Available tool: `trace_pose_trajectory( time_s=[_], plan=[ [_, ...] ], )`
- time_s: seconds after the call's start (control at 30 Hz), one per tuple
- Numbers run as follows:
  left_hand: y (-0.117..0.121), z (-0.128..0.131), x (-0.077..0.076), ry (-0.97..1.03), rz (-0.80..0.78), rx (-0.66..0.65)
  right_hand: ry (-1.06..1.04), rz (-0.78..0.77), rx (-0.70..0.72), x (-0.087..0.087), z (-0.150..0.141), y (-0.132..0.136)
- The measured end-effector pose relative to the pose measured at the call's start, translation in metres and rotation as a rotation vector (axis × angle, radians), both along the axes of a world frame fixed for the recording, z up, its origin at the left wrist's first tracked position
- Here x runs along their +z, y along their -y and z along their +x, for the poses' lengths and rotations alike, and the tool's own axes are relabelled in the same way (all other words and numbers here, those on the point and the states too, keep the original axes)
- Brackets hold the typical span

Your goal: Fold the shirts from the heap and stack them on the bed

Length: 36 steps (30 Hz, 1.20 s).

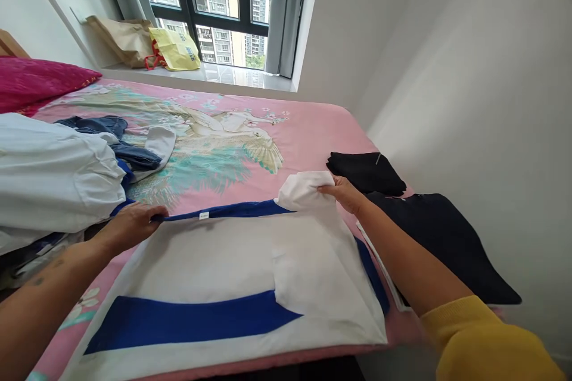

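A white shirt with blue panels lies spread across the near side of the bed, part of it folded over on the right. At its upper left, my left hand is closed on the blue edge, which runs taut past a small white tag. My right hand pinches a bunched white part of the same shirt at the upper right. Beside my right forearm lie a folded black garment and a larger dark garment.
White clothes and blue jeans are heaped at the left of the pink bedsheet. A magenta pillow lies behind. Paper bag and yellow bag stand on the windowsill. A wall borders the right.
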<state>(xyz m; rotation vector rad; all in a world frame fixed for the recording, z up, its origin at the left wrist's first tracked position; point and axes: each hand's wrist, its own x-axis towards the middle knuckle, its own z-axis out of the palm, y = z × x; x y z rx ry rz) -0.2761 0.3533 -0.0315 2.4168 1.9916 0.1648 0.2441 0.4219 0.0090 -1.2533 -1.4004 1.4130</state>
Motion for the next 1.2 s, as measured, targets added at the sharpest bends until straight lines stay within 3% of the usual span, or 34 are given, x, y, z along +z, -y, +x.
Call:
trace_pose_trajectory(
  time_s=[0.1,0.17,0.3,0.43,0.53,0.63,0.77,0.83,0.9,1.03,1.2],
  plan=[
    [0.034,-0.004,0.0,0.013,0.058,-0.106,0.079,0.11,0.024,0.004,0.009,0.051],
    [0.059,-0.005,-0.008,0.045,0.1,-0.144,0.18,0.178,0.036,-0.008,0.014,0.087],
    [0.11,0.0,-0.039,0.131,0.065,-0.142,0.445,0.242,0.154,-0.057,0.018,0.152],
    [0.14,0.005,-0.06,0.256,0.091,-0.016,0.697,0.421,0.201,-0.098,0.012,0.19],
    [0.144,0.007,-0.061,0.31,0.068,0.032,0.808,0.519,0.209,-0.102,0.004,0.197],
    [0.139,0.006,-0.052,0.35,0.034,0.047,0.778,0.512,0.226,-0.088,-0.001,0.193],
    [0.134,-0.003,-0.039,0.348,0.096,0.034,0.57,0.484,0.04,-0.062,0.0,0.19],
    [0.137,-0.008,-0.035,0.317,0.157,0.017,0.535,0.532,-0.019,-0.058,0.004,0.194],
    [0.144,-0.01,-0.035,0.267,0.19,-0.002,0.556,0.582,-0.006,-0.062,0.008,0.201],
    [0.163,-0.006,-0.046,0.194,0.146,-0.007,0.662,0.608,0.126,-0.086,0.016,0.216],
    [0.179,-0.009,-0.059,0.228,0.156,0.044,0.745,0.654,0.135,-0.104,0.023,0.222]
  ],
)
